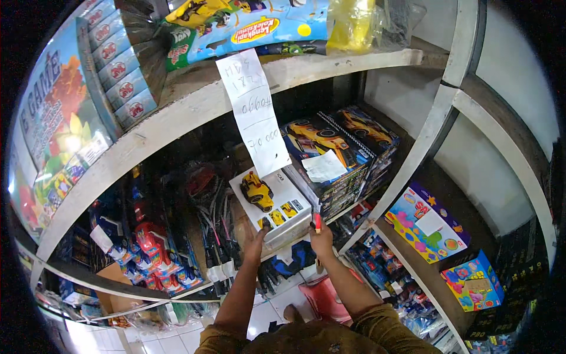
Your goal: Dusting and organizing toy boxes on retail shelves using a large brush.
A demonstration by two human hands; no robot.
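Note:
A white toy box (293, 194) with a yellow toy car pictured on its top lies on the shelf, its near end toward me. My left hand (254, 243) grips the near left corner, thumb up along the side. By the near right corner, my right hand (322, 242) is closed around a small red stick-like thing (317, 222), whose kind I cannot make out. Whether its fingers also press on the box is hidden. A handwritten paper strip (254, 112) hangs from the upper shelf edge, its lower end just above the box.
Stacked dark toy boxes (336, 177) with a loose paper on top stand right of the white box. Plastic-wrapped rackets (215, 218) and bagged red-and-blue toys (156, 248) are at left. A white shelf post (407, 153) rises at right. A red stool (333, 298) stands below.

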